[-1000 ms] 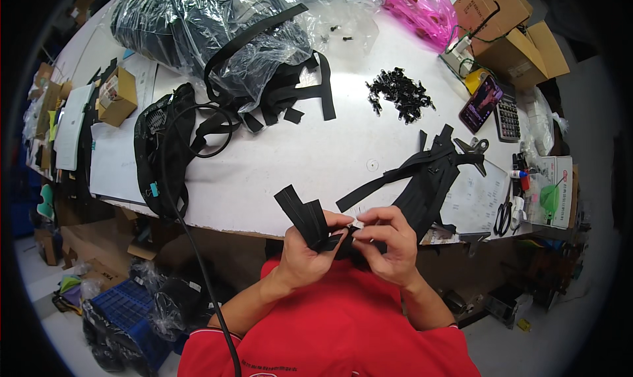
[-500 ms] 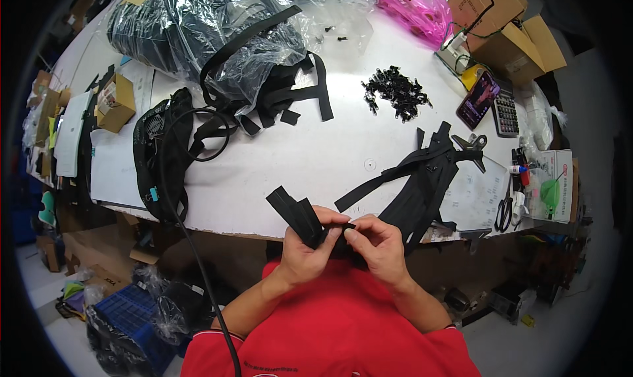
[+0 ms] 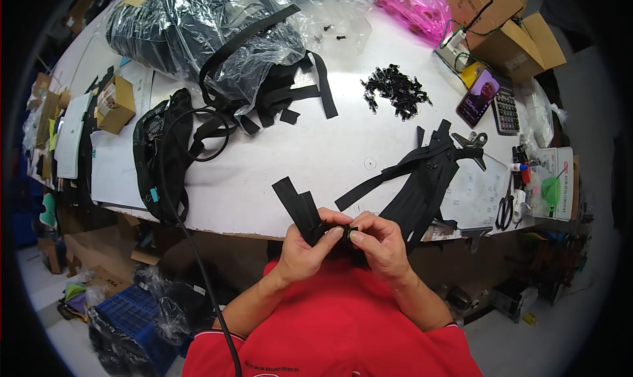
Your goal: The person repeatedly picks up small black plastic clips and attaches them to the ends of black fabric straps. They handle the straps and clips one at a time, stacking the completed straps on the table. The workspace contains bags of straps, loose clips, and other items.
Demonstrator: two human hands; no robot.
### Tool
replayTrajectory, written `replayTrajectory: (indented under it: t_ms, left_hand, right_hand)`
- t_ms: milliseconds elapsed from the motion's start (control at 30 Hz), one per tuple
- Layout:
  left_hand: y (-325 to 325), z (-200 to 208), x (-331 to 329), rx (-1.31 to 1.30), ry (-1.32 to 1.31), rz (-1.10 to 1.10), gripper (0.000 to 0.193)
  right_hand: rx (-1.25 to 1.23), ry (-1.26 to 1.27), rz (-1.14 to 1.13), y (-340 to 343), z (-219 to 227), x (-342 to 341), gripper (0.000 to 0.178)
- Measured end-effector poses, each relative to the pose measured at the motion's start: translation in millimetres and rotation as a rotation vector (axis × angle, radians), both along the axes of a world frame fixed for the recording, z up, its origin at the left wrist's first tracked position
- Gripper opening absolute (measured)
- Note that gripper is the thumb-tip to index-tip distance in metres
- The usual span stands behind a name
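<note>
Table point(image 3: 316, 159): white, wide, crowded at its far edge and at both ends; the near middle is mostly bare.
Far left: a heap of black bags in clear plastic wrap point(image 3: 211, 34), with loose black strap offcuts point(image 3: 297, 100) spilling from under it.
Left: a black bag point(image 3: 161, 156) lying flat, a black cable point(image 3: 191, 245) running from it over the near edge and down past the person's left arm; a small cardboard box point(image 3: 115, 103) further left.
Far middle: a pile of small black plastic buckles point(image 3: 395, 90).
Far right: a pink plastic bag point(image 3: 412, 4), brown cartons point(image 3: 501, 24), a phone point(image 3: 479, 95) with its screen lit and a calculator point(image 3: 506, 113) just beside it.
Right: a black strap assembly point(image 3: 422, 179) stretching from mid-table to the near edge, just beyond the right hand; scissors point(image 3: 506, 209) and a green tool point(image 3: 550, 192) near the right end.
In the way: nothing lies between the hands and the table edge; the strap assembly is the nearest neighbour.
Left hand point(image 3: 306, 252): grip closed around the lower end of a short black webbing strap point(image 3: 300, 205), thumb pressed over it.
Right hand point(image 3: 379, 242): fingers pinched tight on the same end, around a small dark piece too hidden to make out.
Webbing strap: held just off the near edge of the table, in front of the red shirt point(image 3: 330, 331); its free end sticks up and to the left over the edge.
</note>
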State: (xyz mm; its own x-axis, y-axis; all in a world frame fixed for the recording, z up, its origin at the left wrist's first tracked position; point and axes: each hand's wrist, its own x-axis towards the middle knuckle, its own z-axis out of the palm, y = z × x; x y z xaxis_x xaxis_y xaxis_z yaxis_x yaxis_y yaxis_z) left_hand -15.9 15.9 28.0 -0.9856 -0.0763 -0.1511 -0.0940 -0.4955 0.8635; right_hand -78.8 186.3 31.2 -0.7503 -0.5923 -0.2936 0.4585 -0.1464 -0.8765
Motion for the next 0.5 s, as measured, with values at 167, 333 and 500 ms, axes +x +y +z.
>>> replayTrajectory:
  t_ms: [167, 333, 500]
  left_hand:
    - [4.3, -4.7, -0.2, -0.113, 0.046, 0.054, 0.015]
    - [4.6, -6.0, -0.3, -0.111, 0.039, 0.081, 0.015]
    - [2.6, -11.8, 2.6, -0.152, 0.075, 0.092, 0.017]
  right_hand:
    - [0.007, -0.015, 0.009, 0.0, 0.2, 0.3, 0.005]
    - [0.17, 0.163, -0.099, -7.9, 0.5, 6.5, 0.008]
    - [0.317, 0.534, -0.019, -6.0, -4.6, 0.3, 0.008]
